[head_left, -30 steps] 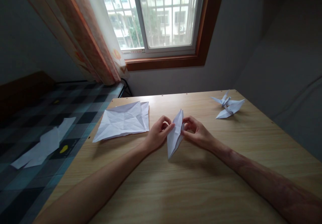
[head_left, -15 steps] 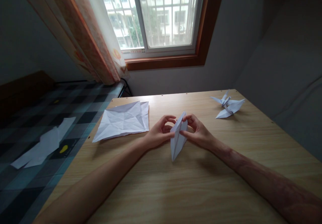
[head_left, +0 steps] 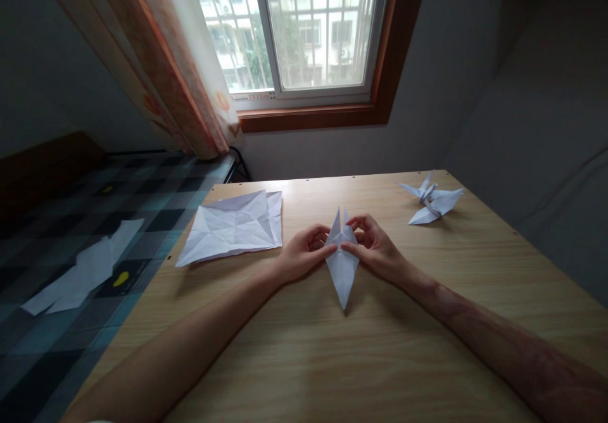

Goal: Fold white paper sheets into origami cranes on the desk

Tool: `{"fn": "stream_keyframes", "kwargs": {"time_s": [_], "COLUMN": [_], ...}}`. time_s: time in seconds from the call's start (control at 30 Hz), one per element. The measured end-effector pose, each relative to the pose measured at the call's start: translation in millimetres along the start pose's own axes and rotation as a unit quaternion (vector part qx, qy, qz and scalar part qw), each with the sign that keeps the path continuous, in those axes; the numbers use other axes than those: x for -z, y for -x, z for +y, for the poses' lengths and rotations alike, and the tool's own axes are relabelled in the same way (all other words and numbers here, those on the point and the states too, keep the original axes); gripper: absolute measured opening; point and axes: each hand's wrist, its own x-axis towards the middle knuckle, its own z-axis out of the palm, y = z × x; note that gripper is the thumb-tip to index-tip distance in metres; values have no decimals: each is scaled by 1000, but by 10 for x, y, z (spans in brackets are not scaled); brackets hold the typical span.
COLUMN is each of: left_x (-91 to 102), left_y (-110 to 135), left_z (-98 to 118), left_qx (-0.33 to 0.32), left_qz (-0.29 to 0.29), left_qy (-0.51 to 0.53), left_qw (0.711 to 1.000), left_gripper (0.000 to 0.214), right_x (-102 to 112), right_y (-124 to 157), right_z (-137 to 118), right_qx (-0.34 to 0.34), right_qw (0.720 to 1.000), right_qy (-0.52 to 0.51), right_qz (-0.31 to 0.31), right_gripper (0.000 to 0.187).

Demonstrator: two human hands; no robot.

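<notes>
A white, partly folded paper [head_left: 342,266] lies on the wooden table [head_left: 304,359], its long tip toward me and two short points away from me. My left hand [head_left: 304,253] pinches its left edge with curled fingers. On the other side, my right hand [head_left: 375,247] pinches the right edge. Both hands rest on the table around the paper's upper part.
A creased, unfolded white sheet [head_left: 232,227] lies at the back left of the table. A finished paper crane [head_left: 431,199] stands at the back right. Left of the table is a checked bed cover with white paper scraps [head_left: 80,277]. A window and curtain stand behind.
The folded paper was held up on edge between my hands; now it lies flat on the table, tip toward me. Both hands have come down with it.
</notes>
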Motion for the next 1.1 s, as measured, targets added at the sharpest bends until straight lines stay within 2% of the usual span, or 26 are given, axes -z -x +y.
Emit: {"fn": "stream_keyframes", "kwargs": {"time_s": [0.17,0.3,0.43,0.57,0.67,0.9,1.03,1.1], "left_x": [13,44,60,58,61,39,-10,-27], "left_y": [-10,-34,-52,-54,-54,-42,-4,21], "left_z": [50,70,75,82,81,50,100,149], "left_qx": [31,40,38,40,41,45,31,23], "left_qz": [40,105,118,133,127,88,64,51], "left_qy": [19,27,26,29,28,23,8,13], "left_qw": [999,993,992,990,991,995,997,998], "left_gripper": [49,51,53,54,54,58,72,80], "right_x": [4,9,-2,-7,0,2,3,9], "right_y": [4,48,76,66,55,16,-5,-11], "right_z": [27,-54,-142,-146,-118,-116,-141,-142], "right_qx": [31,42,92,110,109,121,138,142], "right_qw": [999,996,987,983,982,972,963,962], "right_qy": [3,67,122,130,138,201,230,233], "right_qz": [18,-31,-55,-68,-62,-14,2,16], "right_gripper": [52,54,54,60,54,24,5,7]}}
